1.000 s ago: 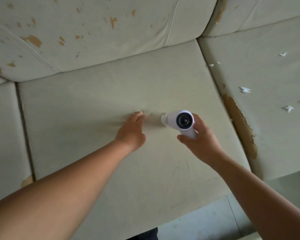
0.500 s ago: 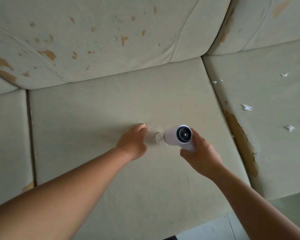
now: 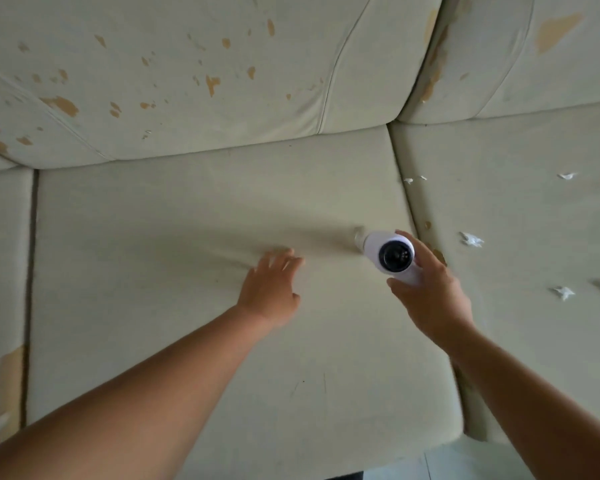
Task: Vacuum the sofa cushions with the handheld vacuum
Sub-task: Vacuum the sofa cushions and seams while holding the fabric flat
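A pale green middle seat cushion (image 3: 174,216) fills the view. My right hand (image 3: 430,299) grips the handle of a white handheld vacuum (image 3: 390,252) with a dark round rear grille; its clear nozzle (image 3: 358,234) touches the cushion near the right seam. Flat on the cushion to the left of the vacuum lies my left hand (image 3: 269,289), fingers spread and straight, with the fabric wrinkled around it.
The right seat cushion (image 3: 520,216) carries several white paper scraps (image 3: 471,240) and worn brown patches along the seam (image 3: 439,256). Back cushions (image 3: 187,81) with peeling brown spots rise behind. A left cushion (image 3: 0,258) and a strip of floor (image 3: 465,462) show at the edges.
The vacuum and my right hand have moved right, away from my left hand, toward the seam with the right cushion. My left hand has stayed pressed on the cushion.
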